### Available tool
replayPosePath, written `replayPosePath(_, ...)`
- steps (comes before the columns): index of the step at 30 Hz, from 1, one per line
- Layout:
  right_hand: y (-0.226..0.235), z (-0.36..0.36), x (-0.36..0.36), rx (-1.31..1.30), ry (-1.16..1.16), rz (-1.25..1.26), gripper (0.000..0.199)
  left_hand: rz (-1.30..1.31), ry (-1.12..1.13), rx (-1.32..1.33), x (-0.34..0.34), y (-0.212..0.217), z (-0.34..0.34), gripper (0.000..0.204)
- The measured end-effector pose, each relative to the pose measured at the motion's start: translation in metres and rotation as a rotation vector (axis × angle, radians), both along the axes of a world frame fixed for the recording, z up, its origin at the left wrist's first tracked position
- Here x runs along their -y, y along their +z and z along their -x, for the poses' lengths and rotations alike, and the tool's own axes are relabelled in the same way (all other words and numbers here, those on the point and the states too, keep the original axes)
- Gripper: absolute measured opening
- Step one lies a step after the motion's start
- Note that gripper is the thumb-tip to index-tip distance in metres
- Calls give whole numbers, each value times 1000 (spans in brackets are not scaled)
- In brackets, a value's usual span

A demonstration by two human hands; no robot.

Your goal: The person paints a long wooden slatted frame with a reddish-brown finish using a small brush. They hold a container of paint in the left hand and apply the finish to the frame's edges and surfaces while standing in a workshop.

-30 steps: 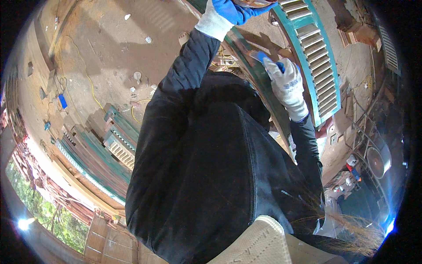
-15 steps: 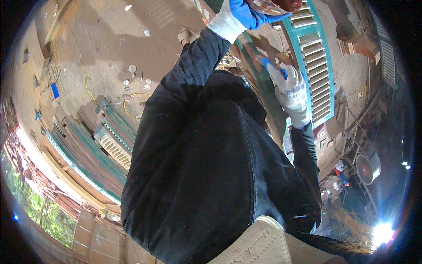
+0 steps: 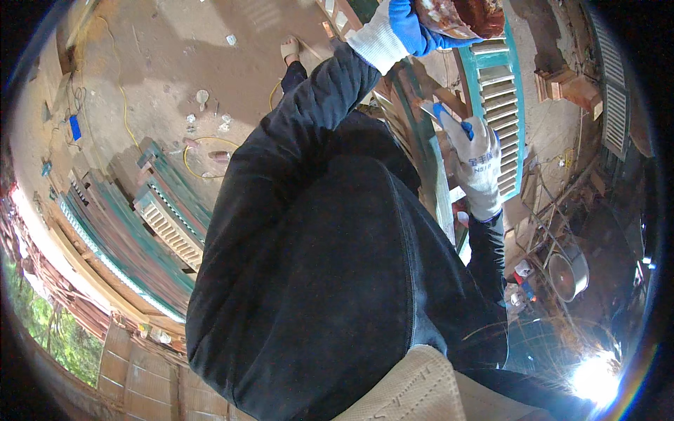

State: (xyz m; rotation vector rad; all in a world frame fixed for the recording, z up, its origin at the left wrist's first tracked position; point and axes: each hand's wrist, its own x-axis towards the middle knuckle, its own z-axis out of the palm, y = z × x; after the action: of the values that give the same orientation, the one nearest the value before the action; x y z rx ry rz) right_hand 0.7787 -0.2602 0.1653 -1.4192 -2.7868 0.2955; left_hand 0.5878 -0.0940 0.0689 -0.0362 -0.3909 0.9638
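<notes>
At the top edge, my left hand [image 3: 401, 34], in a white glove with blue palm, is closed around a bowl-like container [image 3: 469, 19] with a ragged rim and reddish-brown stuff inside. The top edge cuts off part of it. My right hand [image 3: 474, 156], gloved alike, is closed over a green and wooden frame piece [image 3: 423, 130]. A thin tool with a pale tip [image 3: 425, 106] sticks out of its fingers; its kind is unclear. Beside this hand lies a green-framed louvred shutter [image 3: 517, 119] with pale slats.
More louvred panels and green boards [image 3: 126, 210] lie stacked at the left. A yellow cord [image 3: 121, 88] runs over the dirt floor. Wood blocks [image 3: 570, 90] sit at the upper right. Bright sparks [image 3: 595, 377] flare at the lower right, near a round drum-like object [image 3: 567, 272].
The scene has shifted slightly in view. More of the container in my left hand shows. My right hand appears a little lower and further right, still closed.
</notes>
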Motion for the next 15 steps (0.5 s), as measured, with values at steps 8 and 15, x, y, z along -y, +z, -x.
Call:
replayPosePath(8, 1, 0, -2, 0, 16, 34, 74, -6, 39, -15, 0, -6, -1, 64)
replayPosePath(15, -18, -6, 2, 3, 104, -100, 64, -6, 43, -5, 0, -10, -2, 63)
